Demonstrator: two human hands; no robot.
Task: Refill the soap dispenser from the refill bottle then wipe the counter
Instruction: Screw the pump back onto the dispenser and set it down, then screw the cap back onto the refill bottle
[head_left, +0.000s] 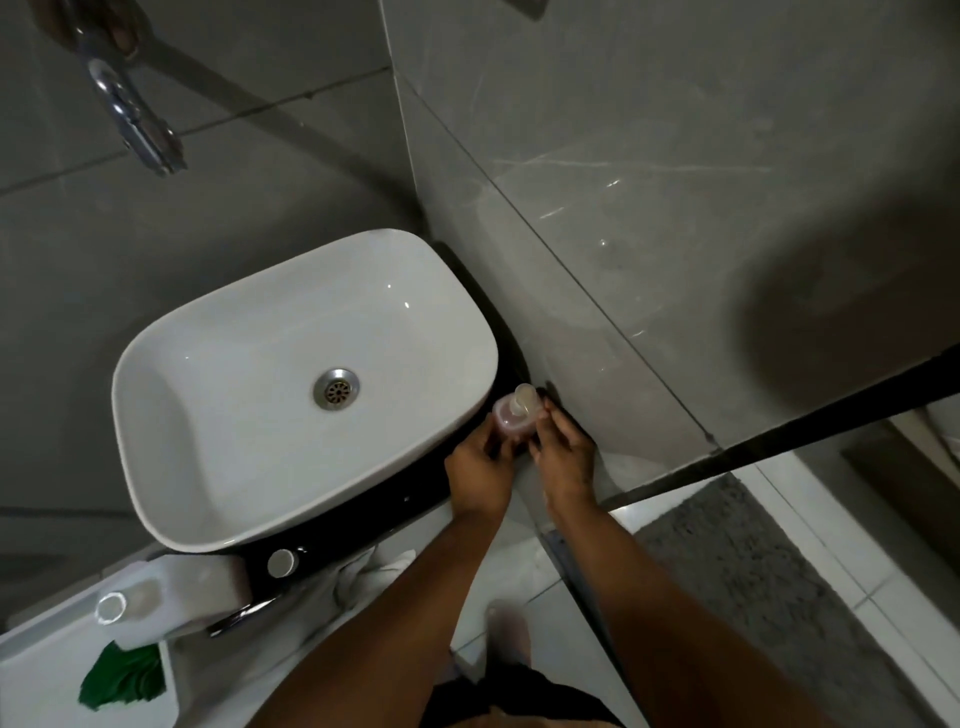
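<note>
Both grips were closed on the soap dispenser (513, 415): left hand (480, 475) wrapped the near-left side of the small pinkish body, fingers curled around it; right hand (563, 457) held the right side, fingertips (545, 410) reaching up near the pump collar. Dispenser stood upright on the black tabletop (395, 509), just beside the right rim of the white basin (291, 384), in the corner where the tabletop met the grey wall tile (623, 234). Pump head (523, 397) was still on the dispenser. Liquid level inside could not be read.

Nearest the camera, left of the basin's near edge: a green cloth (122, 683) lay on a white surface (36, 675) at the lower left. Just beyond it stood a translucent white refill bottle (156, 597), round white cap (110, 608) on, neither hand near it. Between the bottle and the basin, a round white knob (281, 563) showed on the tabletop's front edge, with a crumpled white cloth (374, 566) just to its right.

Basin interior looked dry, metal drain (336, 388) at centre. Beyond the basin, high on the back wall, a chrome tap (132, 111) projected outward. Right of the basin, past the wall corner, a dark-framed glass panel (779, 436) ran diagonally, with a grey mat (753, 561) on the floor below.
</note>
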